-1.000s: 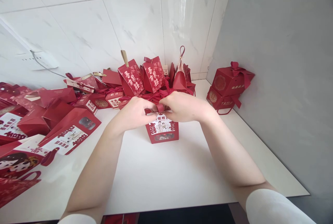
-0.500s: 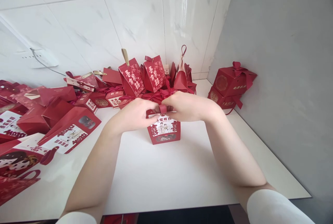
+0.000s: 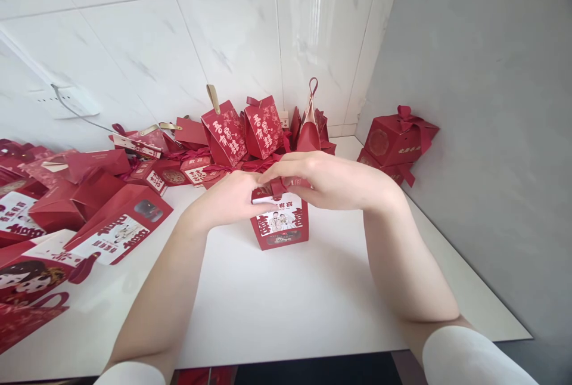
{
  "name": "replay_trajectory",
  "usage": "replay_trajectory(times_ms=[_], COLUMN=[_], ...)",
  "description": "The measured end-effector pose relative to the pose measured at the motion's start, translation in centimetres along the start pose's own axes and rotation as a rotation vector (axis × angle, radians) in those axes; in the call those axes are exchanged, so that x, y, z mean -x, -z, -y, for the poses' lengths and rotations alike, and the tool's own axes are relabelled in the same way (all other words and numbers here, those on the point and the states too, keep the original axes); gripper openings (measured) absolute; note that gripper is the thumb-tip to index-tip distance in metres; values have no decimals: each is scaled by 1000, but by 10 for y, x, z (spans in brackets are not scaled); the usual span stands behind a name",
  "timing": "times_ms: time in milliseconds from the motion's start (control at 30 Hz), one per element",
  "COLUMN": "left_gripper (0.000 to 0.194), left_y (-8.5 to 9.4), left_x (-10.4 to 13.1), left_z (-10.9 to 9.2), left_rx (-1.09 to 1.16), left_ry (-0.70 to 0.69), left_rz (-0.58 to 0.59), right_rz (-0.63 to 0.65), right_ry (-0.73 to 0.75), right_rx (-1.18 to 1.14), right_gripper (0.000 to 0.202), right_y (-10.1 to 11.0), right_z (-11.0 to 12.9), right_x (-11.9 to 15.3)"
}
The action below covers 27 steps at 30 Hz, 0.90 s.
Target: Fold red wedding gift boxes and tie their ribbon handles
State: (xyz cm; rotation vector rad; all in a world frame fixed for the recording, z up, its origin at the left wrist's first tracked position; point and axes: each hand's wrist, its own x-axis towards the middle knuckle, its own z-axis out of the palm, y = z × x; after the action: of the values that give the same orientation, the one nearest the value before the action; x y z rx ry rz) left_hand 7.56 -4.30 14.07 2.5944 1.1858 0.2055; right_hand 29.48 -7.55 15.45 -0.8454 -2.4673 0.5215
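Note:
A small red gift box with a white printed panel and a clear window stands upright on the white table. A red ribbon loop sits on its top. My left hand grips the box's upper left edge, its thumb across the front of the panel. Over the top from the right comes my right hand, fingers apart and reaching above the loop to my left fingers, the thumb near the loop. The far side of the box top is hidden by my hands.
Many red boxes lie piled on the left. Along the tiled wall stand more boxes with handles. Two stacked red boxes with ribbons sit at the back right by a grey wall.
My right hand has loosened from the top of the box, its fingers spreading and its wrist shifting right. My left thumb lies flatter across the front. The box has hardly moved.

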Motion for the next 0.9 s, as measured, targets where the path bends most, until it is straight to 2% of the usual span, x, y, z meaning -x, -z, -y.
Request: replay_trajectory(times_ms=[67,167,367,567,900], left_gripper=[23,21,33,26,22], left_y=[4,10,18,14,12], left_x=[2,4,8,8,9], left_z=[3,7,15,17,15], left_rx=[0,23,57,160,209], left_ry=[-12,-44,-27,25,45], left_rz=[7,10,-37,-32,-20], right_rz=[15,56,139,197,190], right_ry=[-29,-153,-341,-331,-329], right_rx=[5,43,135,51,95], right_gripper=[41,27,7,6,7], right_y=[0,3,10,10,7], right_z=[0,2,1,-6,-10], right_x=[0,2,7,10,6])
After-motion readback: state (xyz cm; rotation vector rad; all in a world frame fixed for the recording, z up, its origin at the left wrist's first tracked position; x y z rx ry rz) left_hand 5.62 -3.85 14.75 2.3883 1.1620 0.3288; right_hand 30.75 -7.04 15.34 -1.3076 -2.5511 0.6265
